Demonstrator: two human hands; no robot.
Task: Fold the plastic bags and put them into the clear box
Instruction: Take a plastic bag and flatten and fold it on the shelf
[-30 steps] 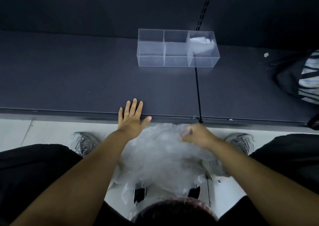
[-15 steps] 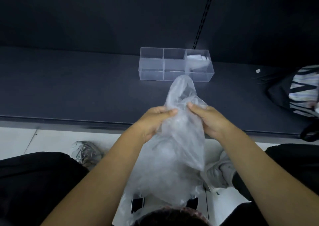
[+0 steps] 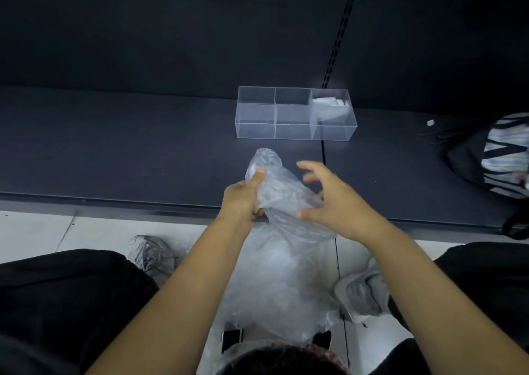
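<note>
My left hand (image 3: 246, 196) grips a crumpled clear plastic bag (image 3: 282, 188) over the front of the dark shelf, thumb pressed up along its left side. My right hand (image 3: 332, 200) hovers at the bag's right side with fingers spread and curved; its thumb touches the plastic, and no grip shows. A heap of more clear bags (image 3: 277, 283) lies on the floor between my knees. The clear box (image 3: 296, 114) with three compartments stands farther back on the shelf; folded plastic (image 3: 329, 105) lies in its right compartment, the other two hold nothing.
The dark shelf (image 3: 128, 151) runs across the view with a front lip at the white tiled floor. A striped dark bag (image 3: 498, 160) sits at the shelf's right end. My grey shoes (image 3: 153, 254) flank the heap. A slotted upright (image 3: 339, 31) rises behind the box.
One bag came up from the floor heap in both hands and now sits lower over the shelf. My right hand has let go and spread its fingers; the left keeps its hold.
</note>
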